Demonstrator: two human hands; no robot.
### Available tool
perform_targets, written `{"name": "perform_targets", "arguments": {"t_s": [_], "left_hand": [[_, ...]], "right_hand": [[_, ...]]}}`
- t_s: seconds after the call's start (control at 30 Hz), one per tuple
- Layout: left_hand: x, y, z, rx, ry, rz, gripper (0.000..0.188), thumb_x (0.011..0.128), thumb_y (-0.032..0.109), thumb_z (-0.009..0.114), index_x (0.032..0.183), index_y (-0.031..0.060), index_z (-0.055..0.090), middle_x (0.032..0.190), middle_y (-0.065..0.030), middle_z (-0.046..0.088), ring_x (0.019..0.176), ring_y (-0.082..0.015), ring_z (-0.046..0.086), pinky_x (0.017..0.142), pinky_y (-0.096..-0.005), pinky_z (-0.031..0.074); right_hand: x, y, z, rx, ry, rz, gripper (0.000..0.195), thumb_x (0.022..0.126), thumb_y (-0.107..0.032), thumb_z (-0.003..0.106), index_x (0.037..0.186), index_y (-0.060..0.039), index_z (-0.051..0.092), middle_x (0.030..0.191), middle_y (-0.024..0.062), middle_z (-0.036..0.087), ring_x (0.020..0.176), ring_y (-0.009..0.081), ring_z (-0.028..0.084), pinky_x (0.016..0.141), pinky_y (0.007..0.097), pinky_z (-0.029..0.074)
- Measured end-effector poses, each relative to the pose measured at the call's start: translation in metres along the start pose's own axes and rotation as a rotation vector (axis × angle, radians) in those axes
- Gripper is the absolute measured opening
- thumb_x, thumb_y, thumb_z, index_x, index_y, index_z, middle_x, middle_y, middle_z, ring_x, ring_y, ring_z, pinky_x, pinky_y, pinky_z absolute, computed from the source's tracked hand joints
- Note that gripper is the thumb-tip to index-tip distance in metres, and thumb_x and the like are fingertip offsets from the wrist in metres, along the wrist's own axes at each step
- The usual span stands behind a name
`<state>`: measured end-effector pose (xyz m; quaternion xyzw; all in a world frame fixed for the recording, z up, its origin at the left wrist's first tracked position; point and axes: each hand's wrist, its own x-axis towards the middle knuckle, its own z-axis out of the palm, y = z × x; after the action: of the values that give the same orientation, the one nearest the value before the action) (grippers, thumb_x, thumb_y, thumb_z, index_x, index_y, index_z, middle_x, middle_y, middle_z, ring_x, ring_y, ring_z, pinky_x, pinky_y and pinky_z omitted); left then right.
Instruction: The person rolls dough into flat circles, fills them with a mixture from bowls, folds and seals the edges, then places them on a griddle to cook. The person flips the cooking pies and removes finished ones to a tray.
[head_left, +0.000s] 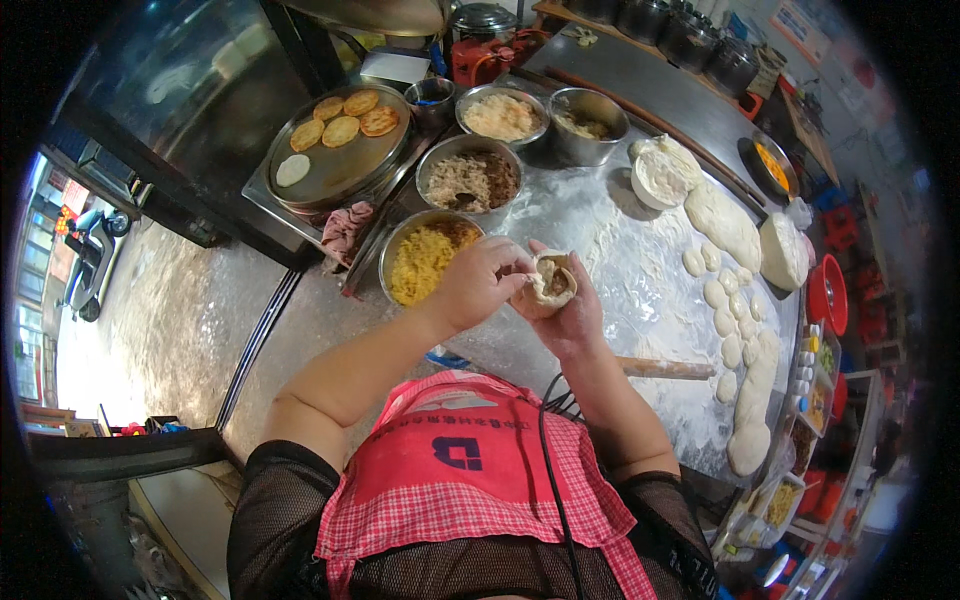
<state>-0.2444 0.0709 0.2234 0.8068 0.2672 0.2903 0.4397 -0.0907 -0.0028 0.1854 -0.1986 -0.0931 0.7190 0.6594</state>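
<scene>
A filled round of dough (553, 294) rests cupped in my right hand (577, 315), its top partly open with brownish filling showing. My left hand (484, 277) pinches the dough's edge between thumb and fingertips. Beneath and beside my left hand stands a metal bowl of yellow filling (420, 259). Behind it is a bowl of minced filling (469, 180) with a darker portion on one side. A wooden rolling pin (667, 367) lies on the floured worktop (645, 285), right of my right forearm. Several small dough pieces (724, 322) lie farther right, beside a long dough roll (752, 405).
At the upper left, a round griddle (337, 169) holds several browned flatbreads (341, 131) and one pale one (293, 170). A pink cloth (347, 229) hangs near its edge. More metal bowls (589, 124) stand at the back, with large dough masses (722, 225) and a red basin (827, 295) at right.
</scene>
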Motion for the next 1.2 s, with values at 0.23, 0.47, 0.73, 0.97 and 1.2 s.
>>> {"name": "perform_targets", "arguments": {"t_s": [0.23,0.47,0.73,0.97,1.2], "left_hand": [[0.001,0.006,-0.011,-0.803,0.071,-0.346,0.011,0.091,0.006,0.063,0.100,0.0024,0.063,0.100,-0.0061,0.065,0.086,-0.0128,0.063,0.075,-0.0277,0.054],[-0.007,-0.005,-0.003,0.273,0.034,0.293,0.022,0.081,0.009,0.069,0.103,0.0091,0.066,0.095,-0.0065,0.065,0.098,-0.0223,0.061,0.088,-0.0349,0.047],[-0.004,0.000,-0.021,-0.882,0.008,-0.376,0.018,0.088,0.003,0.063,0.107,0.0025,0.063,0.096,-0.0046,0.065,0.088,-0.0156,0.065,0.080,-0.0292,0.055],[-0.019,-0.020,0.004,0.133,0.138,0.289,0.022,0.076,0.004,0.068,0.096,0.0099,0.067,0.093,-0.0069,0.065,0.095,-0.0252,0.061,0.081,-0.0335,0.049],[-0.013,-0.007,-0.014,-0.443,0.077,-0.125,0.016,0.083,0.003,0.067,0.099,0.0034,0.065,0.093,-0.0059,0.067,0.082,-0.0196,0.065,0.074,-0.0304,0.054]], "right_hand": [[-0.005,-0.016,0.039,-0.032,-0.015,-0.124,0.058,0.101,-0.048,0.034,0.135,-0.0027,0.043,0.128,0.0138,0.054,0.114,0.0278,0.055,0.099,0.0451,0.043],[-0.006,0.007,0.005,-0.033,0.058,0.093,0.059,0.100,-0.050,0.031,0.137,-0.0039,0.043,0.127,0.0134,0.056,0.113,0.0278,0.057,0.099,0.0447,0.043],[-0.008,-0.018,0.044,-0.148,-0.102,-0.073,0.063,0.099,-0.051,0.034,0.139,-0.0026,0.041,0.133,0.0158,0.051,0.120,0.0287,0.052,0.102,0.0455,0.042],[-0.004,0.010,-0.003,-0.055,0.063,0.113,0.060,0.099,-0.050,0.035,0.134,-0.0025,0.043,0.125,0.0139,0.056,0.109,0.0278,0.058,0.093,0.0449,0.047],[-0.010,-0.003,0.035,-0.200,-0.026,-0.008,0.063,0.099,-0.050,0.033,0.138,-0.0019,0.040,0.131,0.0155,0.053,0.113,0.0289,0.055,0.096,0.0461,0.045]]}}
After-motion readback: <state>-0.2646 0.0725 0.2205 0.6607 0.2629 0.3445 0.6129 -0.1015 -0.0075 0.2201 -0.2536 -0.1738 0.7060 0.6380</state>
